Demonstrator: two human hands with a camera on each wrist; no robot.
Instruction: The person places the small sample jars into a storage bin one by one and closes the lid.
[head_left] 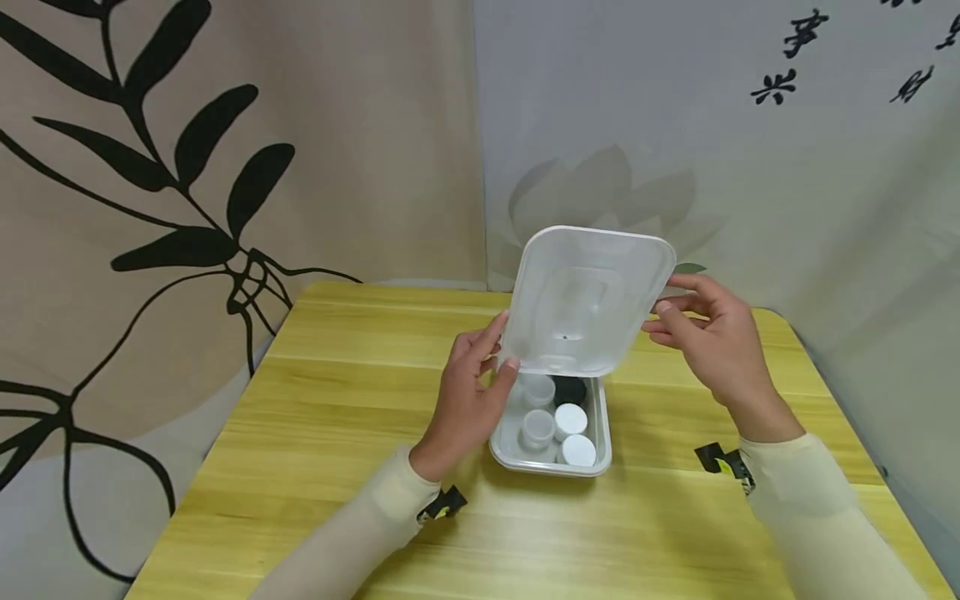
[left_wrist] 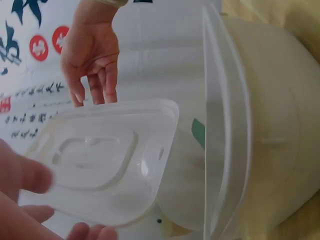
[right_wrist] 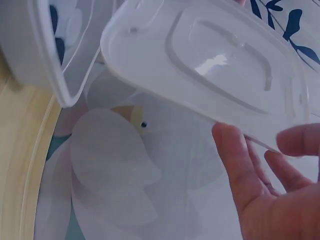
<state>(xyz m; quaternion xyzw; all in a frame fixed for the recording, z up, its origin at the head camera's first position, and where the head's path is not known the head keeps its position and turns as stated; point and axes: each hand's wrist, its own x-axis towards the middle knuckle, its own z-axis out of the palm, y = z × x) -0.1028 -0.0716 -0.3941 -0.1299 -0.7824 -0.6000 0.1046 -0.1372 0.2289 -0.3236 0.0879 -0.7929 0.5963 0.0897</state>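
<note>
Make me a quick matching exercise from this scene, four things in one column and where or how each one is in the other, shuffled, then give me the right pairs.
Things:
1. lid
2. box
3. black-capped jar
4. left hand

States:
A. standing on the yellow table
B. lifted and tilted, held at both side edges
C. inside the box, toward its far end
D. gripping the lid's lower left corner

Pairs: 1-B, 2-A, 3-C, 4-D. The right hand holds the lid's other edge.

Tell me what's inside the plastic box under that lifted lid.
In the plastic box: two white-capped jars, two clear open jars and one black-capped jar. The lid, held by both hands, hides the box's far end, so more may sit there.
</note>
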